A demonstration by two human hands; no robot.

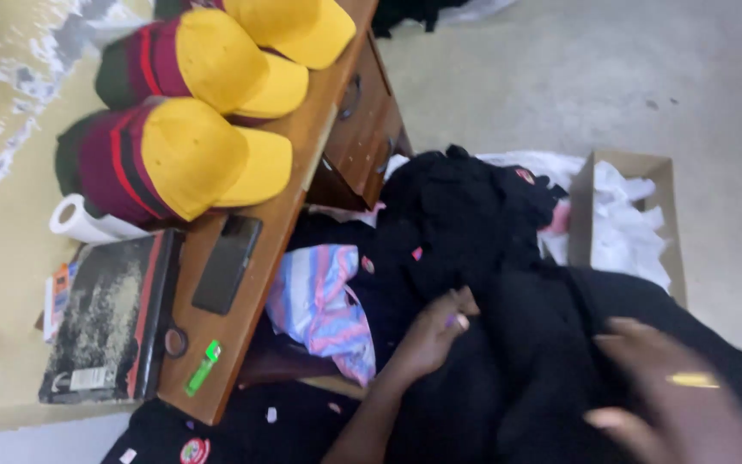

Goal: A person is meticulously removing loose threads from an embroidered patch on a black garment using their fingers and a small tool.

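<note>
A heap of black fabric [474, 223] lies across the middle, spreading down to the lower right. My left hand [435, 331] rests on it with fingers curled into the cloth. My right hand [663, 399] is blurred at the lower right, fingers spread over the black fabric, a gold ring on one finger. A pink, blue and white striped cloth [324, 296] lies just left of my left hand.
A wooden desk [281, 219] with drawers [362, 120] carries yellow-fronted caps [178, 155], a dark phone [227, 262], a green lighter [202, 368], a black box [109, 318] and a paper roll [75, 219]. A cardboard box [629, 215] with white paper sits at right.
</note>
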